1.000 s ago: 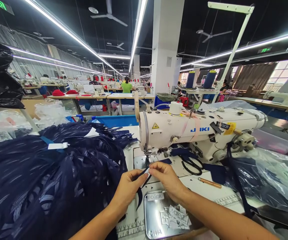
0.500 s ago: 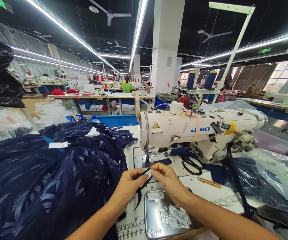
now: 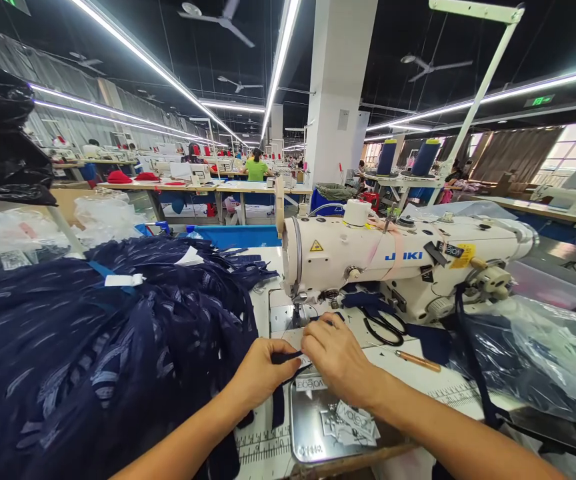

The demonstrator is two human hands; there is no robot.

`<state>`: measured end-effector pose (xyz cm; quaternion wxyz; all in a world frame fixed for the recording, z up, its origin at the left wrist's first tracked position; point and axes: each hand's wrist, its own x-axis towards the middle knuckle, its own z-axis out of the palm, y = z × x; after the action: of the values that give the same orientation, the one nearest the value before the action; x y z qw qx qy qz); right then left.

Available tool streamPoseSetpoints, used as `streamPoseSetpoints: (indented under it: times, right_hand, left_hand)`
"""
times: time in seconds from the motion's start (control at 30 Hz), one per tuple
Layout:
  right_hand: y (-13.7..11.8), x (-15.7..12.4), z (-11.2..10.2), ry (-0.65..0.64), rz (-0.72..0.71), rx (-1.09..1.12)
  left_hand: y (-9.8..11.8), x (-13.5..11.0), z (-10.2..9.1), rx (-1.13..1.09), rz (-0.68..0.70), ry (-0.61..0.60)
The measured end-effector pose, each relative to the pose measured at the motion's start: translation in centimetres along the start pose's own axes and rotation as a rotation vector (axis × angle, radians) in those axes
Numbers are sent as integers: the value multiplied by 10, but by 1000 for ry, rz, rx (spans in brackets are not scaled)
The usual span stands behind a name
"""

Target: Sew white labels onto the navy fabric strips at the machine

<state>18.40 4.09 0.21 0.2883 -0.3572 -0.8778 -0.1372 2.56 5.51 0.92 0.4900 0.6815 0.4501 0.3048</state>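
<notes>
My left hand [image 3: 263, 372] pinches a narrow navy fabric strip [image 3: 279, 405] between thumb and fingers, and its tail hangs down on the near side. Close beside it, my right hand [image 3: 339, 357] is closed on the same strip, with the fingers bent and the fingertips partly hidden. A small white label [image 3: 305, 360] shows between the two hands, mostly covered. Just beyond them is the needle area of a white sewing machine [image 3: 338, 257]. Under my right hand lies a shiny metal plate [image 3: 313, 437] bearing several loose white printed labels [image 3: 354, 427].
A large heap of navy garments [image 3: 108, 347] fills the left side. Black-handled scissors [image 3: 385, 328] and a wooden-handled tool [image 3: 419, 361] lie right of my hands. Plastic-bagged fabric [image 3: 533, 360] sits at the far right. Another person [image 3: 257, 168] sits in the background.
My right hand has turned so its back faces me more, with its fingers curled over the strip. The label is now more covered, and the strip's tail hangs straighter.
</notes>
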Motion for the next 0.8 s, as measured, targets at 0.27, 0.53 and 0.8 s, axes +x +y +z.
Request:
streamPoseSetpoints:
  times: [0.27,0.53,0.8]
  right_hand:
    - [-3,-16,-12,-183,264,418]
    - [22,-26,-20,-26,408,553]
    - [7,-18,-26,-97,78,595]
  left_hand:
    - [10,-2,-6,232,93,-253]
    - [9,-7,-15,183,80,-423]
    - [10,-7,-15,184,25,-401]
